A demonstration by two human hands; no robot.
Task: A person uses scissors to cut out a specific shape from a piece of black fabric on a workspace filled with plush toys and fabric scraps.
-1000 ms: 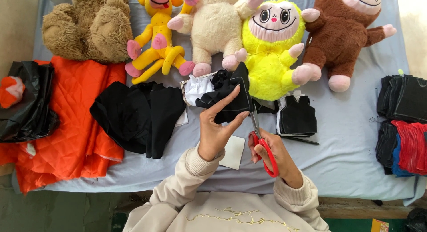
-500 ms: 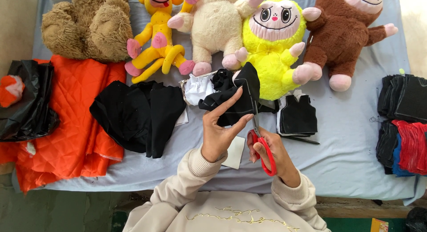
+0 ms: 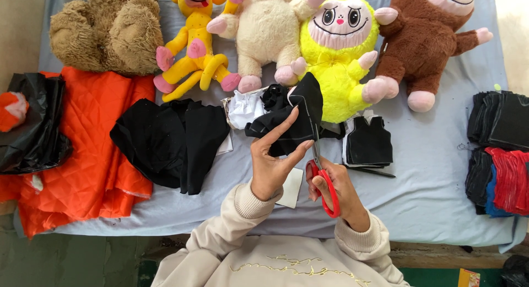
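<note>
Behind the pair of red-handled scissors (image 3: 322, 182), five plush toys sit in a row: two brown, two yellow, one cream (image 3: 270, 31).

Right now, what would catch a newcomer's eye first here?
The row of plush toys along the far edge, above all the bright yellow one in the middle. Next, the orange quilted cloth on the left. At the centre, the left hand holds black fabric while the right hand works red-handled scissors.

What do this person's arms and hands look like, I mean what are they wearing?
Both arms are in long cream sleeves with ribbed cuffs, part of a sweatshirt with gold stitching on the chest. The left hand and right hand are bare, with no gloves visible.
</note>
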